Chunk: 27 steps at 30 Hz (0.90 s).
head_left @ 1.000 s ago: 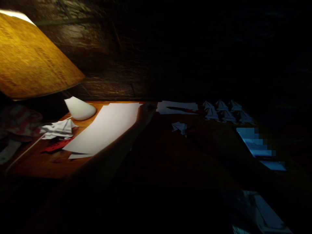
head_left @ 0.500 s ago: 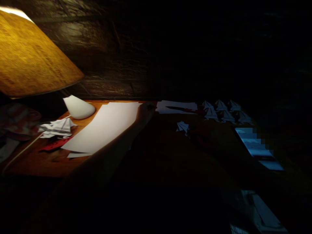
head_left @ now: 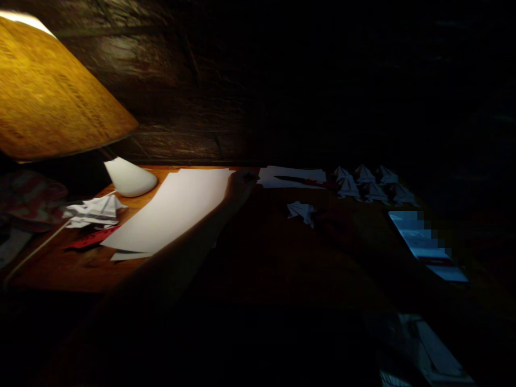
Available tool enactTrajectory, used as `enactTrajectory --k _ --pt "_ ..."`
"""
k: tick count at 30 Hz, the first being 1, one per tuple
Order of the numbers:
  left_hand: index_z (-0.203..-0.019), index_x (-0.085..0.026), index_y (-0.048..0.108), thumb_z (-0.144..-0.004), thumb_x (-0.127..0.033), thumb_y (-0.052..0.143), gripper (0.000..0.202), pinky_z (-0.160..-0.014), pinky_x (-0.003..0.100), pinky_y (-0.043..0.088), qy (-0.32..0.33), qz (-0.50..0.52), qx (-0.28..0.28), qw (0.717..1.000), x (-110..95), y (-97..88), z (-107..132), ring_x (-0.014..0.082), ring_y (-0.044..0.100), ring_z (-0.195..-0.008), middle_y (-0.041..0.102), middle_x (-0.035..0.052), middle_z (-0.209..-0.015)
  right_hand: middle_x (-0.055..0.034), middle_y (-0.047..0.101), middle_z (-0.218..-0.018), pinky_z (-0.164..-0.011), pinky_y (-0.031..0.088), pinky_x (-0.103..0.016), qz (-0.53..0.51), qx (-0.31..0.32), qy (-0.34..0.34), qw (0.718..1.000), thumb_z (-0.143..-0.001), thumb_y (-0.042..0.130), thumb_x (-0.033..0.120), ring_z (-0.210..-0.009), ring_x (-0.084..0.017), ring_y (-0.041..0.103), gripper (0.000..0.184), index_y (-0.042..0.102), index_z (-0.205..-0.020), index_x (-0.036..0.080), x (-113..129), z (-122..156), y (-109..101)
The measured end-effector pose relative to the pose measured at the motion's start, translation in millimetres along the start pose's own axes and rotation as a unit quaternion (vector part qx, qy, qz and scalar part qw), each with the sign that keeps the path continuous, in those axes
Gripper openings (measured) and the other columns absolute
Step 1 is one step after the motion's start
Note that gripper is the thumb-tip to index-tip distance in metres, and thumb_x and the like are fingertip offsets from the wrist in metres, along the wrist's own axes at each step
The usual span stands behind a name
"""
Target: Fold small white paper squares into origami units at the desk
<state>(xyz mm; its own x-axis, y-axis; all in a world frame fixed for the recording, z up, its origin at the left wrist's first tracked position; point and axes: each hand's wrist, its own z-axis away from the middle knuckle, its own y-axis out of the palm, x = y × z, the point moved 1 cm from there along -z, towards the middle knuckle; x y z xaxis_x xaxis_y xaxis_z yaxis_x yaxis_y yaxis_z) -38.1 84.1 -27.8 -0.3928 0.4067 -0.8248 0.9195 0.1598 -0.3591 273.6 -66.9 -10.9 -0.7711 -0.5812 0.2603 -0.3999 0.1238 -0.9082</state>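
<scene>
The scene is very dark, lit only by a lamp at the left. My left hand (head_left: pixel 240 186) reaches far forward, its fingers curled on the far right corner of a stack of white paper sheets (head_left: pixel 177 209) on the wooden table (head_left: pixel 60 269). My right hand (head_left: pixel 328 221) is only a dim shape in shadow, right beside a small folded white paper (head_left: pixel 300 210). Its fingers cannot be made out.
A yellow lampshade (head_left: pixel 52 97) hangs over the left, above the lamp's white base (head_left: pixel 129 178). Crumpled folded papers (head_left: pixel 94 210) and a red strip (head_left: pixel 91 238) lie at the left. Several folded paper figures (head_left: pixel 368 183) sit at the far right behind another white sheet (head_left: pixel 292 177). A bluish printed sheet (head_left: pixel 421 236) lies at the right.
The small folded paper by my right hand has shifted slightly and turned. My left hand stays on the sheet's corner.
</scene>
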Motion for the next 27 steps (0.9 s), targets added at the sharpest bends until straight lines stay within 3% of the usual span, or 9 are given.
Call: enactTrajectory --k 3,7,9,12,15,20,24,27 --pt "-0.074 -0.019 0.070 -0.071 -0.014 0.063 0.009 -0.073 0.031 0.049 0.002 0.002 0.006 1.000 -1.0 -0.2 0.7 0.0169 0.063 -0.074 0.070 0.0017 -0.075 -0.0066 0.076 -0.115 -0.087 0.056 -0.040 0.005 -0.007 0.003 1.000 -0.091 0.055 0.021 -0.100 -0.025 0.070 0.032 0.075 -0.116 0.025 -1.8 1.2 0.8" --pt "-0.075 -0.018 0.070 -0.072 -0.013 0.063 0.009 -0.071 0.030 0.048 -0.002 -0.002 0.007 1.000 -1.2 0.3 0.5 0.0164 0.062 -0.072 0.069 0.0021 -0.074 -0.0091 0.075 -0.119 -0.084 0.057 -0.041 0.031 -0.024 0.021 0.999 -0.092 0.054 0.020 -0.099 -0.027 0.070 0.047 0.064 -0.137 0.026 4.0 0.2 -2.9" --pt "-0.074 -0.018 0.069 -0.071 -0.012 0.064 0.009 -0.071 0.030 0.048 -0.003 -0.002 0.005 1.000 -1.6 0.6 0.1 0.0162 0.062 -0.072 0.069 0.0021 -0.074 -0.0093 0.073 -0.124 -0.083 0.057 -0.040 0.040 -0.003 0.003 0.999 -0.092 0.053 0.018 -0.099 -0.026 0.070 0.051 0.061 -0.142 0.027 7.6 -1.4 -5.0" --pt "-0.072 -0.019 0.069 -0.070 -0.011 0.064 0.009 -0.072 0.031 0.048 -0.007 0.001 0.008 1.000 -3.1 0.5 -0.1 0.0162 0.062 -0.072 0.069 0.0019 -0.074 -0.0085 0.071 -0.128 -0.082 0.057 -0.037 0.041 0.033 -0.008 0.999 -0.091 0.054 0.018 -0.099 -0.025 0.070 0.043 0.071 -0.129 0.028 7.9 -3.1 -5.2" --pt "-0.072 -0.019 0.069 -0.070 -0.012 0.063 0.010 -0.072 0.031 0.049 -0.011 0.008 0.011 1.000 -4.4 0.1 0.0 0.0161 0.062 -0.072 0.070 0.0015 -0.074 -0.0087 0.073 -0.122 -0.081 0.057 -0.036 0.032 0.031 0.003 0.999 -0.090 0.055 0.017 -0.096 -0.024 0.071 0.036 0.077 -0.118 0.025 4.3 -3.3 -2.9" --pt "-0.071 -0.019 0.069 -0.068 -0.012 0.063 0.009 -0.070 0.031 0.050 -0.012 0.009 0.013 1.000 -3.8 0.5 0.1 0.0163 0.062 -0.071 0.071 0.0011 -0.073 -0.0089 0.074 -0.118 -0.083 0.057 -0.036 0.011 0.019 -0.001 1.000 -0.090 0.054 0.017 -0.098 -0.024 0.071 0.037 0.075 -0.119 0.023 6.1 -2.7 -2.8" --pt "-0.071 -0.019 0.069 -0.069 -0.011 0.063 0.010 -0.072 0.031 0.049 -0.007 0.002 0.015 1.000 -4.1 1.2 -0.3 0.0163 0.063 -0.073 0.071 0.0019 -0.074 -0.0085 0.073 -0.123 -0.084 0.057 -0.038 0.012 -0.004 0.021 1.000 -0.089 0.056 0.017 -0.100 -0.025 0.070 0.051 0.063 -0.139 0.026 7.8 -2.4 -3.2" --pt "-0.071 -0.019 0.069 -0.069 -0.010 0.064 0.011 -0.072 0.031 0.050 -0.013 0.002 0.017 1.000 -6.2 0.8 -0.2 0.0162 0.063 -0.071 0.070 0.0017 -0.073 -0.0063 0.069 -0.132 -0.079 0.057 -0.034 0.004 0.028 0.003 1.000 -0.088 0.054 0.013 -0.098 -0.022 0.071 0.061 0.055 -0.146 0.033 3.8 -2.1 1.9"
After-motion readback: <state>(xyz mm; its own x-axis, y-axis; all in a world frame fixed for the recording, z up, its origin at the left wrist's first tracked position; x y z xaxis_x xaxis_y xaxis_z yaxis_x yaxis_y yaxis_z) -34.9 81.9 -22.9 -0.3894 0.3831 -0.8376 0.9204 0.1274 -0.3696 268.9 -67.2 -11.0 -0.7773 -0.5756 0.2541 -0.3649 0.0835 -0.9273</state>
